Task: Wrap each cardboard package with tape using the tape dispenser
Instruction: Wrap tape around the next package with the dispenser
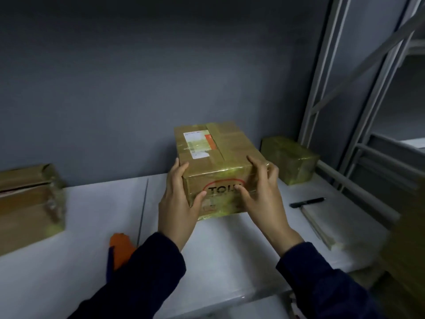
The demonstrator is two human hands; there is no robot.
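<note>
We saw the tape-wrapped brown cardboard package [218, 166] standing on the white table [87, 226], near its far edge by the grey wall [138, 77]. A white shipping label with an orange stripe [199, 143] lay on its top, and its near face carried a red ring with dark lettering, partly hidden by fingers.

Our left hand [179, 201] clasped the package's near left corner, fingers along the side and thumb pressed on the front face. Our right hand [262, 192] gripped the near right corner the same way, fingers curled over the top edge. Both dark sleeves [142, 272] reached in from below.

The orange tape dispenser [120, 247] lay on the table near the left sleeve, which partly covered it; we could not make out its roll. A second taped cardboard package [289, 160] sat just to the right and behind, apart from the first. A larger brown cardboard box [27, 203] stood well apart at the left. A black pen [307, 202] lay to the right, beside pale wooden sticks [318, 226] that were blurred and perhaps were slats. A grey metal rack [345, 88] rose at the right.
</note>
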